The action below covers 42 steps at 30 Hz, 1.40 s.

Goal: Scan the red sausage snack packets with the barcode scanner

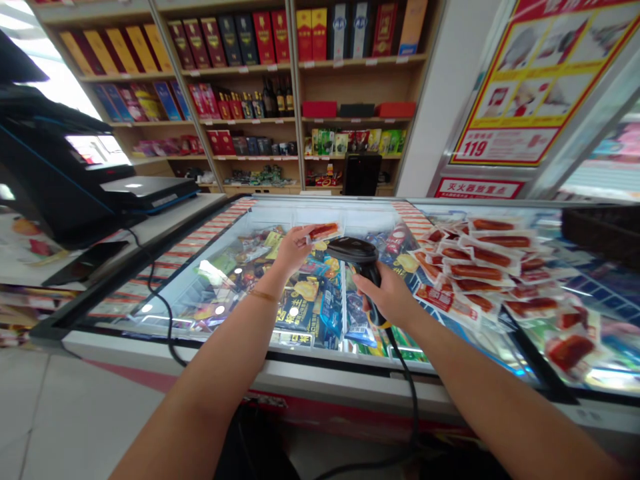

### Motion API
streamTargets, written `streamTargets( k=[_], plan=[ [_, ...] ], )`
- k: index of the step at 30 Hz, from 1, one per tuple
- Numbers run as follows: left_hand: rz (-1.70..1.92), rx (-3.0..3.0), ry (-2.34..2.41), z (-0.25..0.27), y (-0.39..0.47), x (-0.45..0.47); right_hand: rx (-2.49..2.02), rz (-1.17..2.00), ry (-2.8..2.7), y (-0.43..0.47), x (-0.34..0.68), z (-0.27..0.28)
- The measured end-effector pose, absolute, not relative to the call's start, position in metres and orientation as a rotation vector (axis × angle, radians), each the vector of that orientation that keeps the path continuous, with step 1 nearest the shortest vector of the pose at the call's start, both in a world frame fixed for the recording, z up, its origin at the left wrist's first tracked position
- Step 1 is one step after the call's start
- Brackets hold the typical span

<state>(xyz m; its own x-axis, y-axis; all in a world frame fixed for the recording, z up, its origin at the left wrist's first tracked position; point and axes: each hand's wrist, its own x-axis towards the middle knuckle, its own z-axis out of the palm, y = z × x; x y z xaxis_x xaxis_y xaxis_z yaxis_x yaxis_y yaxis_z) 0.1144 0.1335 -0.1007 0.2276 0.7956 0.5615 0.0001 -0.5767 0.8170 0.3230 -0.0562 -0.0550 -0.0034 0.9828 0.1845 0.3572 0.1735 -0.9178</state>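
My left hand [296, 246] grips one end of a clear-wrapped sausage pack [325, 231], held up above the chest freezer. In my right hand [387, 293] is a black barcode scanner [354, 251], my fingers wrapped round its handle. Its head points left, close to the sausage pack. From the handle a black cable hangs over the freezer's front edge. To the right, a pile of similar sausage packs [480, 272] lies on the freezer's glass lid. Beneath both hands, bagged frozen goods [300, 300] show through the glass.
A black checkout scale [150, 190] stands on the counter at left, with a cable crossing the freezer lid. Shelves [240, 67] of boxes and bottles line the back. A dark basket [600, 233] sits at far right. A yellow-red poster [540, 87] hangs on the right.
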Motion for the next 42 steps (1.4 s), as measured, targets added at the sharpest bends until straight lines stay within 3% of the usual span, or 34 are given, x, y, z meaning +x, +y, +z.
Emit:
streamTargets(
  k=[15, 26, 33, 42],
  plan=[
    [1.311, 1.826, 0.766, -0.100, 0.117, 0.165, -1.404, 0.805, -1.338, -0.051, 0.368, -0.024],
    [1.204, 1.944, 0.531, -0.035, 0.099, 0.344, -1.457, 0.588, -0.904, -0.093, 0.509, 0.003],
    [1.125, 2.068, 0.424, -0.037, 0.099, 0.448, -1.484, 0.540, -0.780, -0.117, 0.548, 0.010],
    [0.982, 2.005, 0.579, -0.040, 0.107, 0.445, -1.480, 0.530, -0.783, -0.115, 0.553, 0.002]
  ],
)
